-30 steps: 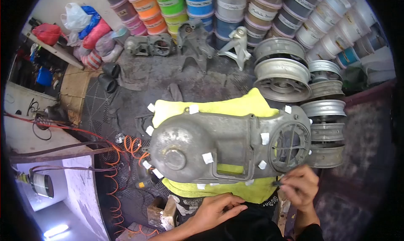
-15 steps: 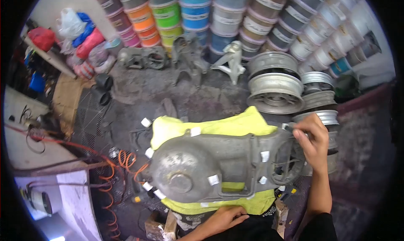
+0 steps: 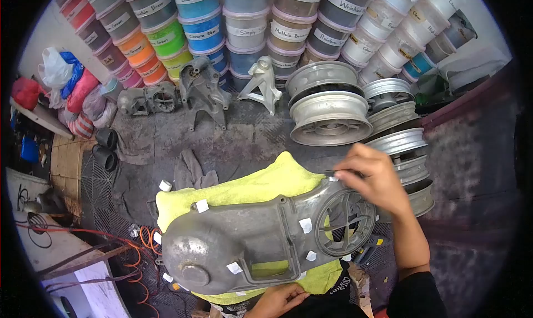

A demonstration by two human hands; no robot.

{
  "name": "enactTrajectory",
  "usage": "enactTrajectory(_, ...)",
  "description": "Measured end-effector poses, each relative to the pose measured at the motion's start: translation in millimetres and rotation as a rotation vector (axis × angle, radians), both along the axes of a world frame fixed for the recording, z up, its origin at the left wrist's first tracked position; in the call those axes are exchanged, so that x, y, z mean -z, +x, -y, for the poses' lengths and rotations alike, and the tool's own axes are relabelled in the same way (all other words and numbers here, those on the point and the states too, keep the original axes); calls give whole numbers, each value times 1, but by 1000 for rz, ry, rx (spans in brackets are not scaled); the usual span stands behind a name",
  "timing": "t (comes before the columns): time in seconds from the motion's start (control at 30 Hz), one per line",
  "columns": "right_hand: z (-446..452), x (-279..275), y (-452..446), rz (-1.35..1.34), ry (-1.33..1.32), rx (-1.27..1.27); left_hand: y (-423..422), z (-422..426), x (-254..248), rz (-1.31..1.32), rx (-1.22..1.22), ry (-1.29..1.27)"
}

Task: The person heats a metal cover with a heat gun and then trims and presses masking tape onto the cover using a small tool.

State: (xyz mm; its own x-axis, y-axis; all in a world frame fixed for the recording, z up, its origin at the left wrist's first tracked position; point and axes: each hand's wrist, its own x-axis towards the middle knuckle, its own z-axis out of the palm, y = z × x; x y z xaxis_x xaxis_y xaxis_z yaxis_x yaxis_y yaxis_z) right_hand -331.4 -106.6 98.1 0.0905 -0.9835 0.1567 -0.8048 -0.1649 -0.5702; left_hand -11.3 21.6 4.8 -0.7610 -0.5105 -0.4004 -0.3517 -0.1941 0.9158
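Observation:
A grey metal engine cover (image 3: 222,235) lies on a yellow-green cloth (image 3: 244,191) over the person's lap. Pieces of white tape (image 3: 306,225) are stuck on several spots of it, and its right end has a round spoked opening. At the cover's upper right edge, my right hand (image 3: 373,176) is closed in a pinch on a thin dark tool, whose tip sits beside a small white tape piece (image 3: 333,178). My left hand (image 3: 279,300) rests at the lower edge of the cover on the cloth, its fingers laid out and holding nothing visible.
Labelled tubs of coloured powder (image 3: 246,18) are stacked along the back. In front of them stand metal brackets (image 3: 204,93), another engine part (image 3: 147,99) and stacked wheel rims (image 3: 331,115). A tape roll (image 3: 165,186), a grey rag (image 3: 194,171) and orange coiled hose (image 3: 147,237) lie on the left.
The view has shifted, so the background sits further left. The cover looks turned more towards the camera. My right hand stays at its upper right edge; my left hand remains at the lower edge.

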Motion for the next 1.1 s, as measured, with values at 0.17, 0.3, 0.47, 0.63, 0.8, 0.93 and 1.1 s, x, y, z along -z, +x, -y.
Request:
enactTrajectory(0.17, 0, -20, 5, -2, -5, 28, -1, -1, 0, 22, -28, -21)
enactTrajectory(0.3, 4, 5, 9, 1, -13, -18, -4, 0, -1, 69, 11, 23)
enactTrajectory(0.47, 3, -16, 2, -28, -14, -54, -2, -4, 2, 152, 17, 46)
enactTrajectory(0.63, 4, -10, 2, -62, -47, -142, -2, -5, 3, 169, 13, 66)
enactTrajectory(0.8, 7, 0, -11, -34, -61, -196, -2, -3, 5, 201, 48, 73)
enactTrajectory(0.93, 11, 9, -15, 17, -26, -217, -1, -5, 2, 204, 32, 46)
enactTrajectory(1.1, 6, -3, -24, 0, -80, -185, -3, -3, -1, 193, 1, 61)
